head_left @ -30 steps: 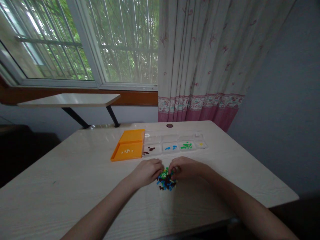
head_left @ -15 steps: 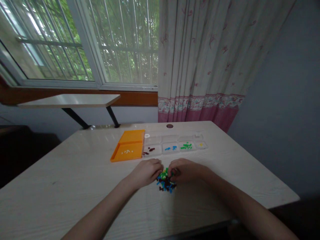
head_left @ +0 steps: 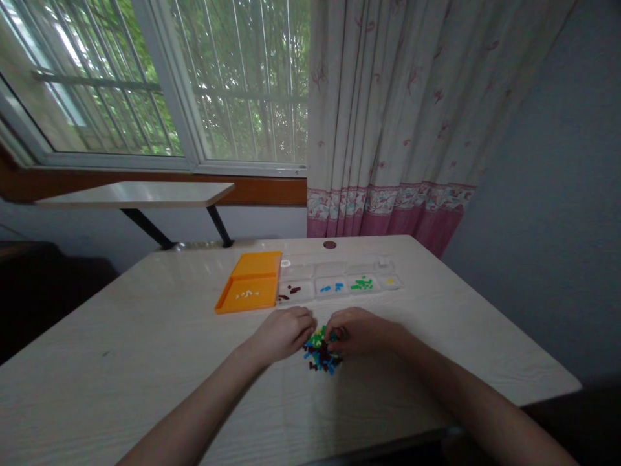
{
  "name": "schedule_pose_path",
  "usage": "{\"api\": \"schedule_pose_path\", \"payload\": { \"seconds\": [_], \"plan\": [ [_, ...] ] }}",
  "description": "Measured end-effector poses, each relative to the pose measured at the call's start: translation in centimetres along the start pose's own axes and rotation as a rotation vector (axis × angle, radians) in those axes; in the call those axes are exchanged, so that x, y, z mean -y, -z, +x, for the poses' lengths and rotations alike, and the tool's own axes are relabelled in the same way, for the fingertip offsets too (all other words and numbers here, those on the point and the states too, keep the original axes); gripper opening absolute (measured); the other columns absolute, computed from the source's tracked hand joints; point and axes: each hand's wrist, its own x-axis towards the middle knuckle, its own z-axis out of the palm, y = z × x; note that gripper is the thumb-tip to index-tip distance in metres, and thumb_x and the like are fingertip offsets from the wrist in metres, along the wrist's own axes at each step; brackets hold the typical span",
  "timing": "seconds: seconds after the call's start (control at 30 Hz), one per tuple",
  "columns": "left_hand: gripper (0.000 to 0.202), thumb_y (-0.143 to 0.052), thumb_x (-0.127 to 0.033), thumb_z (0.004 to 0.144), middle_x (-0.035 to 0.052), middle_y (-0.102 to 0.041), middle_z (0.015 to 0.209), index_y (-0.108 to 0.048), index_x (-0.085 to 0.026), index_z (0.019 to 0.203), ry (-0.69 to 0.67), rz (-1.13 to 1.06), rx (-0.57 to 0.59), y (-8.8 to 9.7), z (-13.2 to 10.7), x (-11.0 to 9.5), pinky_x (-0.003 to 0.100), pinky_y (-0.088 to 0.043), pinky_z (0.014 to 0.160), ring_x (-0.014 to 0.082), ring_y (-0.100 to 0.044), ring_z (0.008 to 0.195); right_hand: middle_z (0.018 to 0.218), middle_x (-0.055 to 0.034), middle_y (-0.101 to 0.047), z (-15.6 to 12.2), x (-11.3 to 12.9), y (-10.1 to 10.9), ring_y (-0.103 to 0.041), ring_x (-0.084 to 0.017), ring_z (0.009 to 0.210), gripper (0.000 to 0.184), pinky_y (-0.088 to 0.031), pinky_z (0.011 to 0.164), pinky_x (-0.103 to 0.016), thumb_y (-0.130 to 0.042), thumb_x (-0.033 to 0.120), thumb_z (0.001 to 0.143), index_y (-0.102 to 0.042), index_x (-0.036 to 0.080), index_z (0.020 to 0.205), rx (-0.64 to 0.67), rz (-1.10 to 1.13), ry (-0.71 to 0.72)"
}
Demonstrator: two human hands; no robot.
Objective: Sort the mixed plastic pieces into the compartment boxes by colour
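Observation:
A small heap of tiny coloured pieces (head_left: 322, 353), blue, green and dark brown, lies on the pale wooden table (head_left: 145, 362) in front of me. My left hand (head_left: 284, 331) rests at the heap's left edge with its fingers curled down onto the pieces. My right hand (head_left: 356, 330) sits at the heap's right edge, fingertips pinched among the pieces; what they hold is too small to make out. Beyond the hands lies a clear compartment tray (head_left: 339, 279) with brown, blue, green and yellow pieces sorted by cell.
An orange lid or tray (head_left: 250, 283) holding a few white pieces lies left of the clear tray. A round cable hole (head_left: 329, 244) marks the table's far edge. Behind are a window, a narrow shelf (head_left: 136, 193) and a patterned curtain (head_left: 388, 110).
Hardly anything differs. Both hands stay at the heap, with only slight finger shifts among the pieces.

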Motion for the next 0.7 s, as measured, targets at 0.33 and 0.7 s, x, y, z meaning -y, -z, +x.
{"api": "schedule_pose_path", "payload": {
  "seconds": [0.33, 0.7],
  "plan": [
    [0.023, -0.036, -0.023, 0.087, 0.0042, -0.058, 0.079, -0.058, -0.017, 0.084, 0.005, -0.171, -0.16, 0.0, -0.1, -0.2, 0.023, -0.04, 0.067, 0.0137, -0.054, 0.075, 0.069, 0.0005, -0.058, 0.7, -0.3, -0.3, -0.05, -0.009, 0.06, 0.018, -0.038, 0.057, -0.018, -0.052, 0.03, 0.079, -0.062, 0.017, 0.087, -0.123, 0.044, -0.048],
    [0.016, -0.054, -0.029, 0.079, 0.0012, -0.055, 0.069, -0.062, -0.017, 0.085, 0.12, -0.393, -0.419, -0.8, 0.3, -0.6, 0.019, -0.036, 0.056, 0.0094, -0.048, 0.061, 0.078, -0.004, -0.061, 0.9, -1.3, -1.4, -0.056, -0.011, 0.069, 0.026, -0.04, 0.063, -0.019, -0.047, 0.039, 0.084, -0.059, 0.018, 0.09, -0.457, -0.109, 0.015]
  ]
}}
